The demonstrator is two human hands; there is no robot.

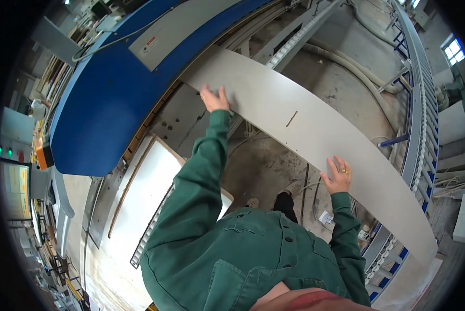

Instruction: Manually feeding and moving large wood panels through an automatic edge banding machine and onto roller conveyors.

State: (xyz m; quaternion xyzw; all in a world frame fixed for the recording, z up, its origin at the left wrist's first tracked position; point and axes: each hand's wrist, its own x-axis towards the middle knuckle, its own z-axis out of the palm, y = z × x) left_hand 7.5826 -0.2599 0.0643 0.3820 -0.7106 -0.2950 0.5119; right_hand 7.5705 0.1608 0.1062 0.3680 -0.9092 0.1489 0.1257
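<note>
A long pale grey panel (274, 98) stretches from the big blue machine on the left to the roller conveyor on the right. Near its edge by the machine, my left hand (215, 99) rests with thumb and fingers apart. Farther along the same near edge lies my right hand (338, 176), fingers spread on the surface and a ring on one of them. Between the hands the panel has a short narrow slot (291, 118) and a few tiny holes along its near edge. The panel's left end meets the machine, where its tip is hidden.
The blue machine (98, 114) fills the upper left, with a white board (144, 181) below it. A roller conveyor (419, 103) runs along the right. Thick hoses (357, 72) and cables lie on the floor. A lit screen (18, 189) stands far left.
</note>
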